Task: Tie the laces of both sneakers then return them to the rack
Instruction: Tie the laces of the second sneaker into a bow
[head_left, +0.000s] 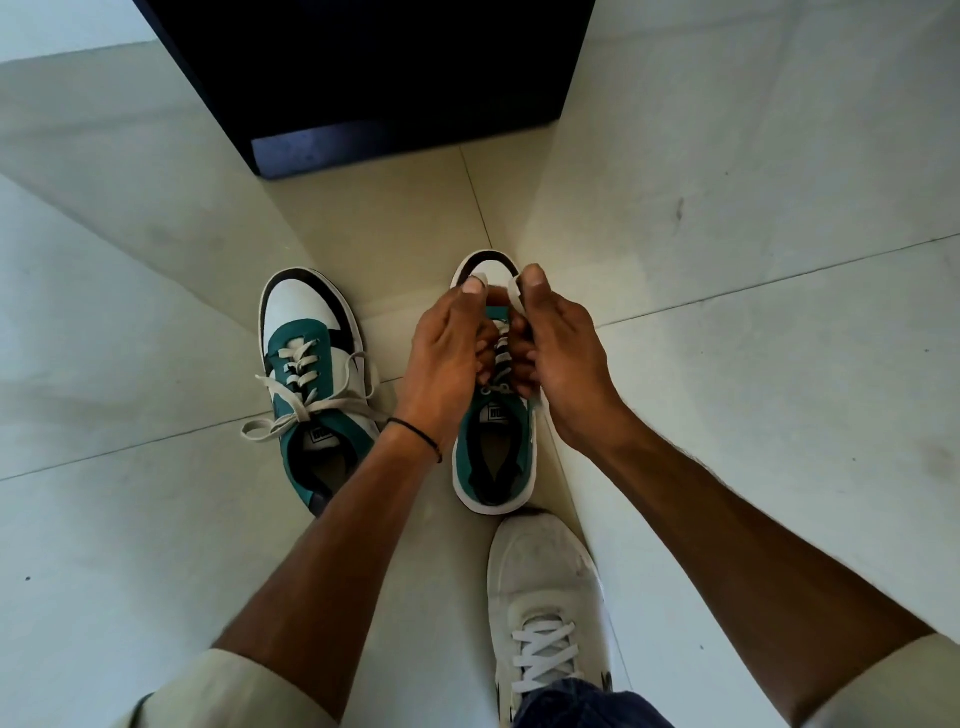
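Head view, looking straight down at a pale tiled floor (753, 218). Two green, white and black sneakers stand side by side on it, toes pointing away from me toward a dark cabinet base (374, 78) at the far edge of the floor, their long axes running near to far. Each tongue carries a small label, but I cannot read the writing on either.

My left sneaker (311, 374) has its off-white laces already tied in a bow, the loops spilling over both sides. It leans its toe slightly to the left.

My right sneaker (493, 457) sits just beside it, with its heel nearest me. My left hand (447, 353) and right hand (561, 358) are both over its lacing, knuckles almost touching. Each grip is closed, thumb and fingers pinching a strand of the white lace (514, 291) and holding it up above the toe.

Nearer to me, a white sneaker on my own foot (545, 597) stands just behind that heel. A thin black band (415, 434) circles my left wrist.
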